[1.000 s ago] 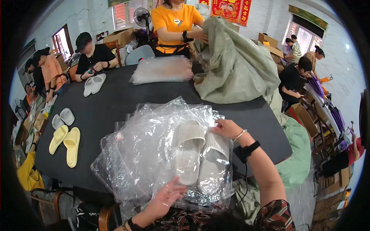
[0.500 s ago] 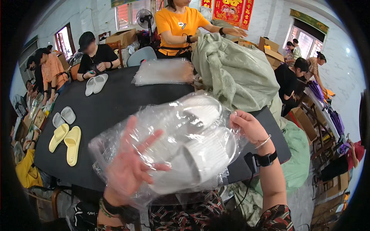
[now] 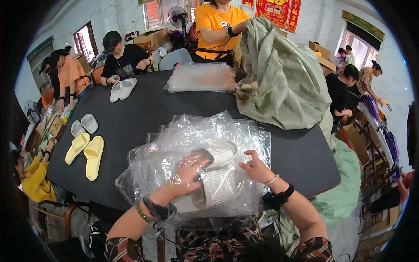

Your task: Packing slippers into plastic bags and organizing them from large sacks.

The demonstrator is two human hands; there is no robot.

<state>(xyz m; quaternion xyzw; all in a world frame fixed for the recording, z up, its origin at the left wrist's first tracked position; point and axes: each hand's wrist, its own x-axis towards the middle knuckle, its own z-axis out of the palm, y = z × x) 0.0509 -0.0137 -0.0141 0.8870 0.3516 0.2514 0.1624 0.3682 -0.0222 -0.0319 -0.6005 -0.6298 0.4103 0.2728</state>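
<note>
A pair of white ribbed slide slippers [image 3: 219, 188] lies side by side in front of me in a clear plastic bag, on top of a spread of clear plastic bags [image 3: 192, 129]. My left hand [image 3: 188, 171] reaches over the slippers from the left, partly covered by film. Its thumb and fingers are apart, touching near the foot openings. To the right of the slippers is my right hand [image 3: 256, 168], with thumb and forefinger parted beside the bag's edge; its other fingers are curled.
Yellow slides [image 3: 93, 157], grey slides [image 3: 89, 124] and white slides [image 3: 126, 89] sit on the black table [image 3: 139, 105]. Across it lies a stack of clear bags [image 3: 200, 77]. A large green woven sack [image 3: 286, 83] stands at right, with a person in orange [image 3: 214, 32] behind.
The bagged slippers have come down onto the spread bags. My left hand has shifted right over them, and my right hand has let go of the bag's edge. The person in orange now reaches into the sack.
</note>
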